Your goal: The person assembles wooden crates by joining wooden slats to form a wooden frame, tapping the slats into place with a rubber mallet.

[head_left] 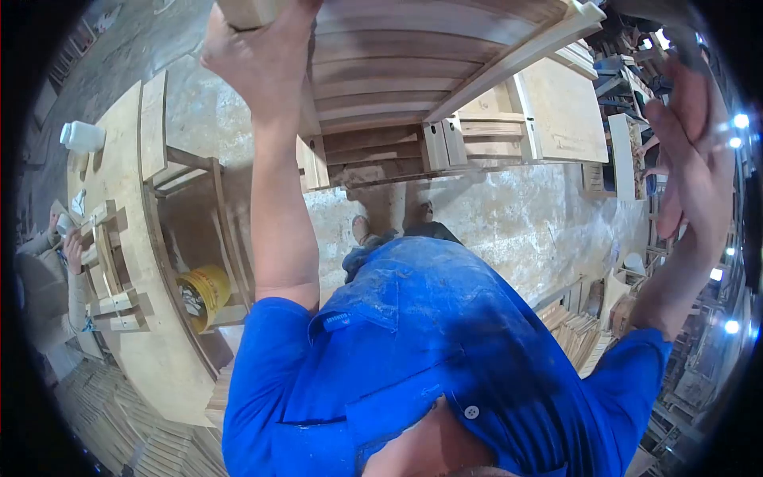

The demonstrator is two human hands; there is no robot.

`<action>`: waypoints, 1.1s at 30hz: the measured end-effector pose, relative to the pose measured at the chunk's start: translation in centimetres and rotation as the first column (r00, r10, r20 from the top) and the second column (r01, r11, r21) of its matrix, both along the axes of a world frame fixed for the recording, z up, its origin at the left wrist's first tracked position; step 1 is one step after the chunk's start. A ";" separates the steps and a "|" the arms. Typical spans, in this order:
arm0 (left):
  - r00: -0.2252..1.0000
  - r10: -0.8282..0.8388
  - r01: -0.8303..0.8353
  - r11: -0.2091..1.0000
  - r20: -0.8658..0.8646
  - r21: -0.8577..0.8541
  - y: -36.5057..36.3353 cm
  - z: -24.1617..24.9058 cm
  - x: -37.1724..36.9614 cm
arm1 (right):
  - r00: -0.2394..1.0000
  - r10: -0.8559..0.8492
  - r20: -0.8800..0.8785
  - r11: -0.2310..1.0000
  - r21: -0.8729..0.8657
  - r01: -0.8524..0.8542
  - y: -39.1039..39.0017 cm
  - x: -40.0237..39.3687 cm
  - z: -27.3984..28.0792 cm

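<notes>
At the top left, my left hand [266,60] is closed round the end of a slatted wooden frame [389,71]. Some of its fingers are hidden behind the wood or cut off by the view's edge. The frame is tilted, with parallel slats and a long side rail [517,60] reaching to the upper right. My right hand [691,151] is raised at the far right, fingers apart, holding nothing and not touching the frame.
Beneath the frame stands a low wooden bench [564,111] with a plywood top. On the left, a plywood table [171,358] carries a white plastic jug [83,137] and wooden parts handled by another person [48,286]. A yellow bucket [205,290] stands below. Stacked slats [572,338] lie right.
</notes>
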State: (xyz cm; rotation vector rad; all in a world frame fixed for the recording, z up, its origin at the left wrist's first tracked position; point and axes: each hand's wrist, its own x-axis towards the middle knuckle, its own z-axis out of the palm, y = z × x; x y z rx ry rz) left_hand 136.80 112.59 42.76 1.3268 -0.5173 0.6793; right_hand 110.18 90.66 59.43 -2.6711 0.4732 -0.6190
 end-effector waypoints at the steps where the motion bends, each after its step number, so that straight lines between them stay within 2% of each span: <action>1: 1.000 -0.009 0.008 0.999 -0.026 -0.043 -0.2 0.3 -0.3 | 0.995 -0.053 0.088 0.999 -0.010 0.054 -0.2 -0.8 -0.8; 2: 0.998 -0.020 0.015 0.996 -0.057 -0.087 -0.5 0.4 -0.5 | 0.979 -0.103 0.176 0.994 -0.015 0.107 -0.3 -1.5 -1.5; 3: 0.991 0.113 -0.110 0.993 -0.070 0.044 0.3 -0.8 0.7 | 0.955 -0.179 0.236 0.983 0.093 0.161 -0.8 -2.6 -3.6; 4: 0.993 0.094 -0.091 0.995 -0.068 0.045 0.6 -0.9 0.3 | 0.920 -0.256 0.296 0.958 0.202 0.201 -1.4 -3.6 -5.6; 6: 0.972 -0.026 0.022 1.000 -0.235 -0.016 1.5 -0.3 -1.8 | 0.925 -0.355 -0.136 0.901 0.215 0.377 -6.4 -5.8 -10.8; 7: 0.980 0.055 -0.047 0.998 -0.193 0.047 2.6 -1.6 -1.4 | 0.924 -0.358 -0.135 0.834 0.400 0.381 -6.1 -5.0 -13.9; 8: 0.981 0.131 -0.117 0.988 -0.140 0.105 3.8 -3.3 -1.1 | 0.912 -0.316 -0.261 0.782 0.473 0.406 -5.9 -3.1 -15.1; 10: 0.949 0.314 -0.314 0.926 0.033 0.208 4.0 -3.3 -4.7 | 0.940 -0.190 -0.282 0.702 0.630 0.331 -11.0 -1.1 -24.4; 11: 0.944 0.319 -0.329 0.933 0.086 0.148 3.9 -4.1 -5.8 | 0.948 -0.131 -0.289 0.647 0.700 0.303 -13.4 -0.1 -28.8; 12: 0.933 0.332 -0.345 0.935 0.137 0.084 3.7 -5.3 -6.6 | 0.958 -0.186 -0.218 0.695 0.660 0.285 -12.7 1.2 -30.6; 13: 0.924 0.318 -0.345 0.933 0.212 0.105 2.7 -5.8 -8.1 | 0.949 -0.090 -0.302 0.570 0.765 0.298 -13.8 2.0 -32.2; 14: 0.909 0.302 -0.349 0.929 0.286 0.127 1.5 -6.2 -9.9 | 0.980 -0.134 0.147 0.304 0.947 -0.100 -14.5 1.4 -37.4; 15: 0.893 0.300 -0.387 0.892 0.334 0.234 0.7 -7.0 -11.4 | 0.994 -0.090 0.069 0.541 0.841 -0.010 -14.3 2.1 -36.0; 16: 0.875 0.297 -0.430 0.839 0.383 0.333 -0.1 -7.8 -12.9 | 0.921 -0.017 -0.390 0.574 0.750 0.328 -16.1 4.6 -37.2; 17: 0.889 0.271 -0.425 0.792 0.370 0.439 -0.8 -8.8 -14.4 | 0.894 -0.109 -0.434 0.762 0.541 0.356 -16.8 5.7 -38.9; 18: 0.901 0.251 -0.415 0.733 0.354 0.539 -1.5 -9.9 -15.8 | 0.867 -0.212 -0.450 0.885 0.289 0.366 -17.5 6.4 -39.8; 19: 0.934 0.237 -0.353 0.730 0.268 0.585 -2.3 -11.2 -17.3 | 0.873 -0.212 -0.440 0.881 0.300 0.365 -19.0 6.4 -38.9; 21: 0.976 0.208 -0.193 0.710 0.060 0.677 -3.6 -13.3 -20.5 | 0.851 0.020 -0.524 0.914 0.356 0.197 -22.7 5.9 -35.7; 22: 0.979 0.195 -0.094 0.692 -0.060 0.715 -4.4 -13.9 -21.8 | 0.899 -0.048 -0.434 0.861 0.439 0.258 -25.7 6.0 -35.8; 24: 0.982 0.172 -0.063 0.684 -0.077 0.727 -7.2 -14.1 -23.8 | 0.922 -0.243 -0.302 0.716 0.585 0.381 -34.2 7.5 -37.6; 27: 0.986 0.131 -0.001 0.622 -0.104 0.783 -10.4 -14.1 -25.4 | 0.766 -0.599 -0.232 0.464 0.679 0.568 -45.7 10.9 -40.9; 29: 0.987 0.118 0.020 0.572 -0.107 0.820 -12.1 -13.7 -25.8 | 0.663 -0.702 -0.259 0.383 0.648 0.659 -49.3 13.4 -40.3; 30: 0.985 0.126 0.033 0.541 -0.120 0.841 -12.8 -13.3 -26.0 | 0.669 -0.696 -0.261 0.383 0.652 0.654 -51.0 14.8 -40.8; 32: 0.982 0.143 0.033 0.503 -0.121 0.864 -14.0 -12.9 -26.3 | 0.512 -0.777 -0.366 0.164 0.668 0.726 -53.6 17.4 -41.9; 33: 0.980 0.157 0.033 0.482 -0.124 0.876 -14.5 -12.7 -26.4 | 0.521 -0.772 -0.365 0.164 0.677 0.717 -54.3 18.1 -42.4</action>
